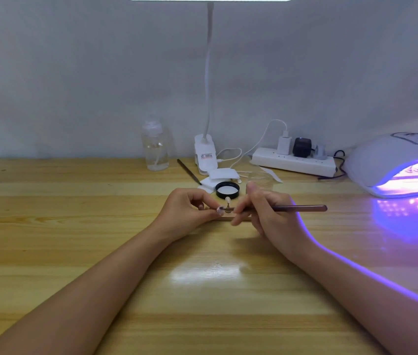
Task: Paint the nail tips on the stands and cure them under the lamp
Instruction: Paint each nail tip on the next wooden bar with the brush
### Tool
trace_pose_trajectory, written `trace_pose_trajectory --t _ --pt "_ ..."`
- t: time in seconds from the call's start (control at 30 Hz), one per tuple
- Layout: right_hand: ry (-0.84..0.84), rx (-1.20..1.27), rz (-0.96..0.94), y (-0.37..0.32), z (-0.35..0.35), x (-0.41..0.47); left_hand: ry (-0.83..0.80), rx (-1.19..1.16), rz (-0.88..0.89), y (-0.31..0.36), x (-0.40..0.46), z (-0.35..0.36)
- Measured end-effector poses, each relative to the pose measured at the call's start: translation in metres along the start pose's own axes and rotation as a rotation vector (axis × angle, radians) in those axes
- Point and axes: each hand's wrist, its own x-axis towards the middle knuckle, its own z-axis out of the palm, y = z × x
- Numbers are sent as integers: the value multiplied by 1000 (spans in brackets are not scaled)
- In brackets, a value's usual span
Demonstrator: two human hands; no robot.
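Observation:
My left hand (186, 206) pinches a small stand carrying a pale nail tip (220, 210) at the middle of the wooden table. My right hand (259, 208) grips a brown nail brush (300, 208) like a pen, its tip touching that nail tip. Another white nail tip on a stand (227, 201) stands upright just behind, between the hands. A black jar lid with white gel (227, 190) lies right behind it. The white curing lamp (397, 162) stands at the right, lit violet, with its opening toward the table's middle.
A clear pump bottle (155, 147) and the desk lamp's clip base (205, 156) stand at the back. A second brush (188, 171), white pads (222, 174), a small glass dish (260, 178) and a power strip (294, 162) with cables lie near the wall.

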Motion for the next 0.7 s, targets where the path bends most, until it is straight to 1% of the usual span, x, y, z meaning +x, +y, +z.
trace_pose_trajectory --t 0.1,0.2,0.3,0.37,0.47,0.6,0.7 --pt "20 2 59 -2 -3 1 5 19 -2 0 0 0" --pt "49 -64 85 -2 -3 2 13 37 -12 0 0 0" --pt "8 -49 67 -4 -1 0 5 46 -30 0 1 0" --pt "15 -21 68 -4 -2 0 12 55 -38 0 2 0" --pt "37 -72 69 -4 -2 1 22 53 -44 -1 2 1" --pt "-23 -30 73 -5 -1 0 47 21 -80 -1 2 0" --pt "17 -17 71 -4 -3 -1 60 5 -95 0 2 0"
